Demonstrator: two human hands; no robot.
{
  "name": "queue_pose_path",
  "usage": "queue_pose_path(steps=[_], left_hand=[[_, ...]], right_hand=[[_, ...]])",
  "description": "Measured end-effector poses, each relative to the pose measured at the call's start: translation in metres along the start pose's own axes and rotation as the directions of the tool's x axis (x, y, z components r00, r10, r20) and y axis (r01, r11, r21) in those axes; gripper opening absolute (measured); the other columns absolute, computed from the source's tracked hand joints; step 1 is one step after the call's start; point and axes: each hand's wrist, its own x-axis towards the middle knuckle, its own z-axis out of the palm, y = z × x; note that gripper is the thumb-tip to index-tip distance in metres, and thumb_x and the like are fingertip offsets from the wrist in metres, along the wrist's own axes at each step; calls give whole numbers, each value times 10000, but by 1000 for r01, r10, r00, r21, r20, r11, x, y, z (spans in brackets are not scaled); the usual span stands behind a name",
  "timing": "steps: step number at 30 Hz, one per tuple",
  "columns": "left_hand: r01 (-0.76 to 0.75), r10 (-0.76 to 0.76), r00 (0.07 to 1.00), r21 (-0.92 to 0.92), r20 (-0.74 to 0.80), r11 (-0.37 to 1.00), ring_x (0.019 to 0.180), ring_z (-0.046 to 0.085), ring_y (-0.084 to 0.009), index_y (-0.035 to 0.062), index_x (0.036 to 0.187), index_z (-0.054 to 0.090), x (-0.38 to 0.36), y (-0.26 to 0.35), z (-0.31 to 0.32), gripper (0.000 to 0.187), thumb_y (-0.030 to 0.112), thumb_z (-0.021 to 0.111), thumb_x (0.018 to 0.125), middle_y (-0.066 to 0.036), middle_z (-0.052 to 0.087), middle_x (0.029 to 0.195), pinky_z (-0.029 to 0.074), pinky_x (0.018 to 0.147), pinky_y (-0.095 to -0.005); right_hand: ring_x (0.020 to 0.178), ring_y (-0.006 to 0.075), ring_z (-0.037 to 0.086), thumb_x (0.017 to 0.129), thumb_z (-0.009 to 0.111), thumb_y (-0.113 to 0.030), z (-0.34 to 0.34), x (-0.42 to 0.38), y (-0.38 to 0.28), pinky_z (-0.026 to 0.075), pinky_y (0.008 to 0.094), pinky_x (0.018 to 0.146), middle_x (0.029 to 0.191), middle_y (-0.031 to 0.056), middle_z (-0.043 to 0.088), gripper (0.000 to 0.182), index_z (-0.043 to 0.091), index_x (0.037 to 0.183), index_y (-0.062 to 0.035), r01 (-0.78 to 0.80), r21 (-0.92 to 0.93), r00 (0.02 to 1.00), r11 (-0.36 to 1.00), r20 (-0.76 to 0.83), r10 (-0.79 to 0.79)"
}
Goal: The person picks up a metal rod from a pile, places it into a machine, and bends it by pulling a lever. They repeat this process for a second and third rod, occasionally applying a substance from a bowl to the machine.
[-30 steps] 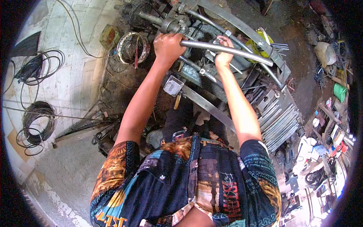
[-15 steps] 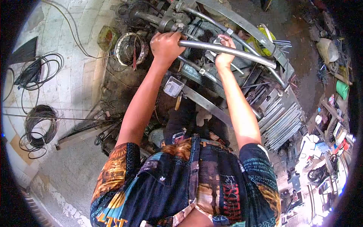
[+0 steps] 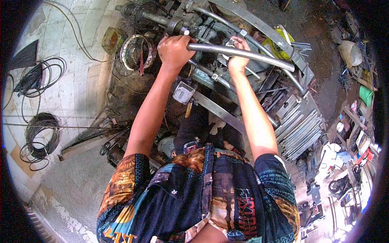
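My left hand point(image 3: 174, 52) is closed around the left end of a long, slightly curved metal bar point(image 3: 259, 57). The bar slants right and downward from the fist. My right hand point(image 3: 238, 62) is behind the bar, which crosses in front of it. Its fingers curl against something pale, mostly hidden, so I cannot make out what they hold. Beneath both hands lies a machine frame with steel rods point(image 3: 225, 22) and a dark shaft assembly point(image 3: 174, 25). A flat metal arm point(image 3: 219, 110) with a small square tray point(image 3: 183, 93) at its end is nearer my body.
A stack of thin metal rods point(image 3: 302, 131) lies at the right. To the left are a round ring-shaped container point(image 3: 125, 52), a yellowish container point(image 3: 111, 40) and coiled wire point(image 3: 42, 135) on the floor. Farther right are a green container point(image 3: 366, 96) and scattered scrap.
The view has shifted slightly. Both hands and the bar sit a little farther left in view, and a white end now shows just above my left fist.
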Motion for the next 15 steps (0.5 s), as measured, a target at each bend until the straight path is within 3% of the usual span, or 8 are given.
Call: queue_pose_path(steps=[6,9,15], left_hand=[[-22,22,998,7,-67,1000,669,671,-241,202,754,713,0,-3,7,176,218,759,585,-25,681,712,502,634,-386],[-19,20,999,10,-30,1000,651,663,-239,194,750,712,1,-3,5,166,212,752,590,-15,677,709,497,623,-386],[-27,27,1000,14,3,1000,658,663,-231,191,756,718,2,0,1,160,203,746,598,-10,677,714,495,627,-384]], right_hand=[[811,97,518,882,488,-78,4,-2,-5,426,254,736,854,10,594,224,695,949,-27,58,51,997,997,-55,-55],[802,89,510,880,492,-85,5,-4,-9,419,245,729,843,-1,590,223,695,950,-25,74,-4,995,997,-66,-74],[738,79,492,887,494,-102,4,-9,-14,407,241,668,830,-10,589,221,688,957,-22,33,136,998,990,-60,-25]])
